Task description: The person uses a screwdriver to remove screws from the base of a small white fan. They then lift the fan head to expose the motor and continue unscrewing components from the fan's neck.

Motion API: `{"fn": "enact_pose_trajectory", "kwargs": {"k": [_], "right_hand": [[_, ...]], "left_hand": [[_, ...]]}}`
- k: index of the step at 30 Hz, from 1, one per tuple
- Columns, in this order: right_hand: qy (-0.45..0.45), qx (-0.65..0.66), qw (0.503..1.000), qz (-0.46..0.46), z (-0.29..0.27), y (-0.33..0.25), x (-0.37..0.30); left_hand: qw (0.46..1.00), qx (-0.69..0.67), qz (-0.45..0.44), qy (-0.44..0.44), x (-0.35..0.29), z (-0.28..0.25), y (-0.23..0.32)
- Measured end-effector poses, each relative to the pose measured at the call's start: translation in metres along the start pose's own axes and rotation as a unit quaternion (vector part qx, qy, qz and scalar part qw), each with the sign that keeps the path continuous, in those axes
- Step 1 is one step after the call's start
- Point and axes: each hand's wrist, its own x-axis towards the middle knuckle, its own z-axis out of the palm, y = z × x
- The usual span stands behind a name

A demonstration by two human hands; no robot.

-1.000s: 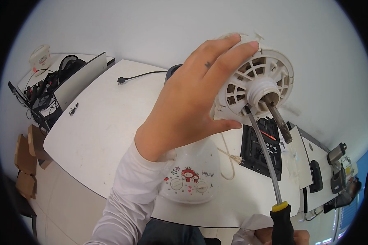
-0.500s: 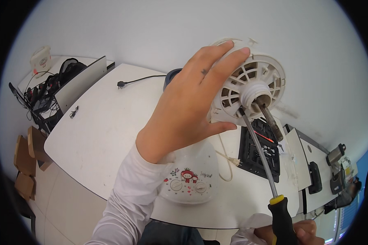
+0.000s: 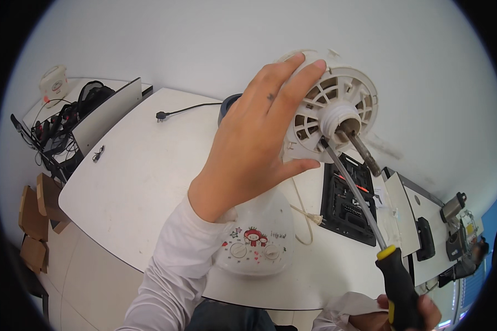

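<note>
The white round motor housing (image 3: 364, 83) of an electric fan, with slotted vents and a bare metal shaft (image 3: 365, 154) sticking out of its threaded hub, faces right. My left hand (image 3: 246, 132) grips this housing from the left, fingers over its upper rim and thumb below. At the lower right, my right hand (image 3: 428, 311) is closed around the black and yellow handle of a screwdriver (image 3: 352, 185). Its tip meets the housing just below the hub; whether it sits in a screw is hidden. Beneath my left wrist stands the fan's white base (image 3: 254, 266), with two dials and cartoon pictures.
An open black tool case (image 3: 337, 215) lies to the right, by a pale plug and cord (image 3: 315, 218). A black plug (image 3: 161, 116) lies on the white table (image 3: 127, 182). Cardboard boxes (image 3: 34, 220) stand on the floor at left; another desk (image 3: 431, 220) is at right.
The screwdriver handle and my right hand have shifted slightly right and tilted. The housing, with my left hand on it, has moved a little left and up in the view.
</note>
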Motion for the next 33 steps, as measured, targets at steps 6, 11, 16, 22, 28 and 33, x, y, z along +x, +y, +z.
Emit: {"fn": "enact_pose_trajectory", "kwargs": {"k": [6, 11, 16, 22, 28, 33], "right_hand": [[0.009, -0.165, 0.985, 0.052, -0.007, 0.012, 0.006], [0.134, -0.197, 0.966, 0.096, 0.014, 0.009, -0.004], [0.000, -0.067, 0.986, 0.155, -0.005, 0.003, -0.006], [0.005, -0.185, 0.981, 0.062, -0.015, 0.015, 0.005], [0.005, -0.128, 0.992, -0.011, -0.011, 0.013, -0.015], [-0.007, -0.208, 0.978, -0.020, -0.018, 0.020, -0.007]], "left_hand": [[1.000, 0.000, -0.003, 0.011, 0.000, 0.004, 0.000], [1.000, 0.017, -0.020, -0.004, 0.001, 0.000, 0.005], [0.999, 0.028, -0.026, -0.002, -0.001, -0.002, 0.005], [1.000, 0.015, -0.015, -0.006, 0.004, 0.008, 0.008], [0.999, 0.031, -0.026, -0.012, 0.000, -0.003, 0.006], [0.999, 0.036, -0.023, -0.010, 0.000, -0.001, 0.007]]}}
